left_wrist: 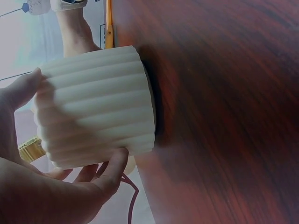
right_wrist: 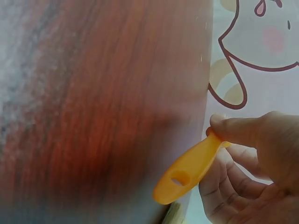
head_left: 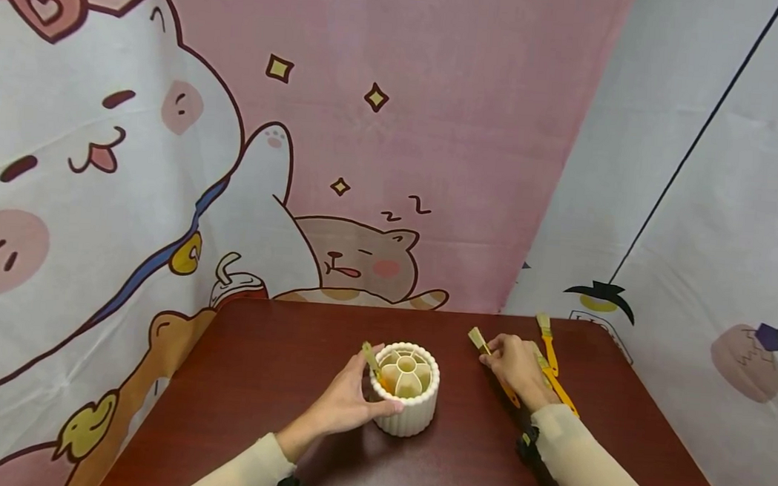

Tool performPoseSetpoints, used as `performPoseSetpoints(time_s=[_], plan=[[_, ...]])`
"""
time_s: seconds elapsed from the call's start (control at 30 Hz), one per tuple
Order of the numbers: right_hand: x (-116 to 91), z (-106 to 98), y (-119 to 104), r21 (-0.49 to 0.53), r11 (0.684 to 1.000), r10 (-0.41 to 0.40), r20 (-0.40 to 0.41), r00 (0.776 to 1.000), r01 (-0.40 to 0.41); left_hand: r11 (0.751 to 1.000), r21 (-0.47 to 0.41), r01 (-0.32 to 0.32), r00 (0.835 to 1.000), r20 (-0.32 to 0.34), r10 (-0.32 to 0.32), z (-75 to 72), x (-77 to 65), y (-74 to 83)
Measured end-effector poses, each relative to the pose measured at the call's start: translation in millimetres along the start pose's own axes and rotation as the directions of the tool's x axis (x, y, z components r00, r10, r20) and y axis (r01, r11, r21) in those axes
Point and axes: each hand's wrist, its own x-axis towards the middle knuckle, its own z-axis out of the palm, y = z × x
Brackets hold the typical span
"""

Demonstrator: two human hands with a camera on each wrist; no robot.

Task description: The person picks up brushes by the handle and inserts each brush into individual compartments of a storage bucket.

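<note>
My left hand (head_left: pixel 347 398) grips a cream ribbed brush holder (head_left: pixel 412 415) from its left side, thumb across the near rim and fingers round the far side. Inside, the holder is split into petal-shaped compartments round a central ring. One paintbrush (head_left: pixel 372 356) stands bristles-up in a left compartment, leaning on the rim beside my fingers. In the left wrist view, the holder's ribbed wall (left_wrist: pixel 98 102) lies between thumb and fingertips. My right hand (head_left: pixel 518 366) pinches another paintbrush (right_wrist: pixel 196 161) by its orange handle, bristles pointing away to the left.
Two more orange-handled brushes lie on the right of the dark red table (head_left: pixel 255 361): a far one (head_left: pixel 547 345) and a nearer one (head_left: pixel 562 393), partly behind my right hand. A cartoon-printed cloth (head_left: pixel 474 166) hangs behind the table's back edge.
</note>
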Motion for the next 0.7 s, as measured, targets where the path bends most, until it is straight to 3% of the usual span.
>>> performPoseSetpoints(time_s=[0.27, 0.7], plan=[[-7.5, -5.3, -7.3, 0.024, 1.000, 0.002, -0.011, 1.000, -0.002, 1.000, 0.000, 0.008, 1.000, -0.001, -0.008, 0.4, 0.9, 0.2], [-18.4, -17.8, -27.7, 0.029, 0.996, -0.080, -0.068, 0.994, 0.082, 1.000, 0.011, 0.000, 1.000, 0.002, 0.000, -1.0, 0.1, 1.4]])
